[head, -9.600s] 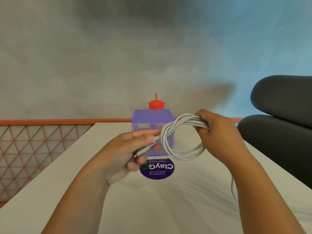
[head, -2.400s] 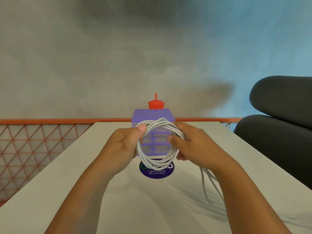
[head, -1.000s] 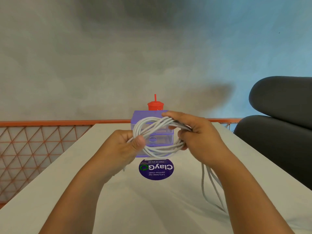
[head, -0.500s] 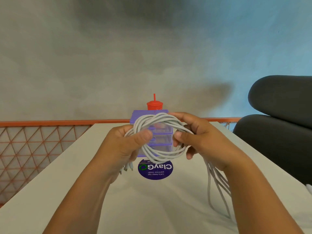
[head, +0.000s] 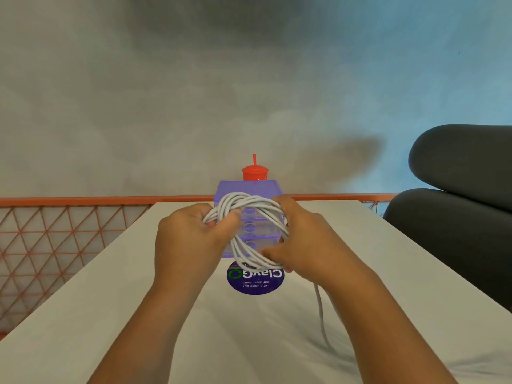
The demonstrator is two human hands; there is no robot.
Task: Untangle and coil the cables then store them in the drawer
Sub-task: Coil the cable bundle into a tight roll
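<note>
A white cable coil (head: 249, 206) of several loops hangs in the air above the table between both hands. My left hand (head: 191, 239) grips the coil's left side, thumb over the strands. My right hand (head: 302, 239) holds the right and lower side, fingers curled round the loops. A loose cable tail (head: 320, 314) drops from under my right hand to the table. Behind the coil stands a small purple drawer unit (head: 249, 187) with clear drawers, all shut as far as I can see.
A red cup with a straw (head: 255, 171) stands behind the drawer unit. A round purple sticker (head: 255, 282) lies on the white table (head: 110, 314). An orange mesh rail (head: 55, 234) runs along the left. Dark grey cushions (head: 457, 212) sit at the right.
My right hand has slid down to the coil's lower right. The coil has turned more upright and tightened. Fewer loose strands hang under my right hand.
</note>
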